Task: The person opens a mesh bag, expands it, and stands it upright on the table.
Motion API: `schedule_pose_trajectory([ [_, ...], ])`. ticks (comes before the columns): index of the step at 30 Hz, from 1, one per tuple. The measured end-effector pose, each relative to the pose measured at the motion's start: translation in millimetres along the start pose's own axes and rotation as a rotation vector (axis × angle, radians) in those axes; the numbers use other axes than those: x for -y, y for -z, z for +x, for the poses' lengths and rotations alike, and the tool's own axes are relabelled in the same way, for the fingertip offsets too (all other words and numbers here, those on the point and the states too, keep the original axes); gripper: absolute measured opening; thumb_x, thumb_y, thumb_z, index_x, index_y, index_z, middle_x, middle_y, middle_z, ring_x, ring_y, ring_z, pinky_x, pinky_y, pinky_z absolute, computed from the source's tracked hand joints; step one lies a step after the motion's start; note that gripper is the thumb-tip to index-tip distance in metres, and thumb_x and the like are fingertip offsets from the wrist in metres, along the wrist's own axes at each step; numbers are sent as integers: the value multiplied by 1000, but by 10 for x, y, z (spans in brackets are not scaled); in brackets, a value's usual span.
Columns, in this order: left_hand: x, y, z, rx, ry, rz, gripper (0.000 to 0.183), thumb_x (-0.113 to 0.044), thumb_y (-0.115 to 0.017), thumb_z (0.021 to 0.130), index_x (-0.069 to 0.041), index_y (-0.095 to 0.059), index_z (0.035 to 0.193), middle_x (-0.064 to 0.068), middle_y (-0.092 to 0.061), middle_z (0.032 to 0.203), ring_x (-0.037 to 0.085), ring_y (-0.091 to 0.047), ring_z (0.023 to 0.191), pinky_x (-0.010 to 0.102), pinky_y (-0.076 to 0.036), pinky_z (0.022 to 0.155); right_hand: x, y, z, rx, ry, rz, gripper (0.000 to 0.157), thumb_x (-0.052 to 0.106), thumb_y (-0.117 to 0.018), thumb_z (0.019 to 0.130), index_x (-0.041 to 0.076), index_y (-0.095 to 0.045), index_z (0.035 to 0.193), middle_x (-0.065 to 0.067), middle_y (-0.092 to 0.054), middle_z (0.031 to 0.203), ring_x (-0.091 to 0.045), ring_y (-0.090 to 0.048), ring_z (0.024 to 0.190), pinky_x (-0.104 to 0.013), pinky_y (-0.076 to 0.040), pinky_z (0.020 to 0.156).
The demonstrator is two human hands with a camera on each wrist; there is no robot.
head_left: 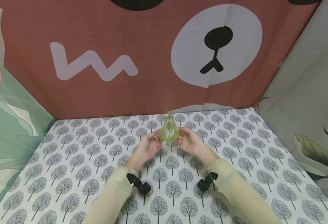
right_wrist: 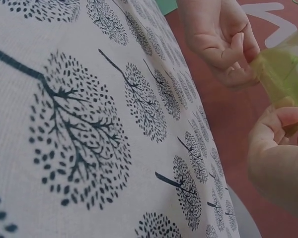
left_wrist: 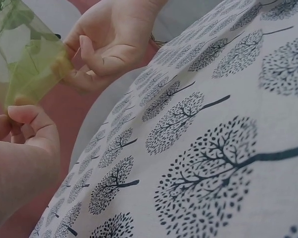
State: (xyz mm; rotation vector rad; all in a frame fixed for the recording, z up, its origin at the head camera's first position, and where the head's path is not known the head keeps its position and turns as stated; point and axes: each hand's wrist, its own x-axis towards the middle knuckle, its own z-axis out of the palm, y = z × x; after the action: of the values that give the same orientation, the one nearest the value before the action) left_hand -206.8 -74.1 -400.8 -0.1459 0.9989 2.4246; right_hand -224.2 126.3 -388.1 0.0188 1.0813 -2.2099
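Note:
A sheer green drawstring pouch (head_left: 168,128) hangs upright over the table, gathered at the top and wide at the bottom. My left hand (head_left: 148,146) pinches its lower left corner between thumb and fingers. At the opposite lower corner, my right hand (head_left: 189,141) pinches the thin fabric the same way. Seen from the left wrist, the pouch (left_wrist: 27,59) is see-through, with darker green along its gathered part. The right wrist view catches only part of the pouch (right_wrist: 283,69), beside the right hand's thumb (right_wrist: 290,115).
A white cloth with dark tree prints (head_left: 172,189) covers the table. Behind it hangs a reddish-brown curtain (head_left: 110,96) with a bear face. Leaf-patterned fabric (head_left: 10,130) stands at the left and a grey curtain (head_left: 301,77) at the right. Both wrists wear black cameras (head_left: 207,181).

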Motion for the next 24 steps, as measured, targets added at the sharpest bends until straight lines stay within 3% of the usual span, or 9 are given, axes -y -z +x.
schedule_pose_trajectory([
  [6,9,7,-3,11,-3,-15,25,-19,-30,104,-16,-54,103,-5,-57,85,3,-50,71,9,-42,54,-15,12,-9,11,-10,-11,38,25,-27,105,12,-59,92,4,-64,81,-3,-55,66,-9,-47,55],
  [12,-11,21,-13,-6,9,32,21,-16,-33,103,-14,-53,100,-4,-59,86,4,-55,75,10,-44,60,-7,28,-14,-17,8,-29,30,21,-30,104,12,-57,93,3,-62,87,-5,-58,74,-10,-50,63],
  [15,-25,31,-17,-22,9,66,17,-13,-33,101,-12,-47,110,-4,-58,89,4,-54,76,11,-46,63,2,39,-20,-51,9,-51,25,18,-33,103,10,-56,95,2,-61,90,-6,-58,78,-10,-52,69],
  [20,-45,34,-16,-32,-1,84,44,-7,-32,97,-10,-30,141,-3,-55,95,5,-50,82,12,-47,71,15,49,-17,-85,0,-50,22,17,-36,103,9,-55,95,1,-59,88,-7,-58,76,-10,-52,70],
  [24,-53,29,-10,-31,-11,117,51,-6,-33,97,-7,-24,147,-3,-54,97,6,-49,84,13,-48,74,16,48,-11,-91,-6,-35,23,17,-37,103,9,-57,95,1,-60,87,-7,-58,75,-10,-53,68],
])
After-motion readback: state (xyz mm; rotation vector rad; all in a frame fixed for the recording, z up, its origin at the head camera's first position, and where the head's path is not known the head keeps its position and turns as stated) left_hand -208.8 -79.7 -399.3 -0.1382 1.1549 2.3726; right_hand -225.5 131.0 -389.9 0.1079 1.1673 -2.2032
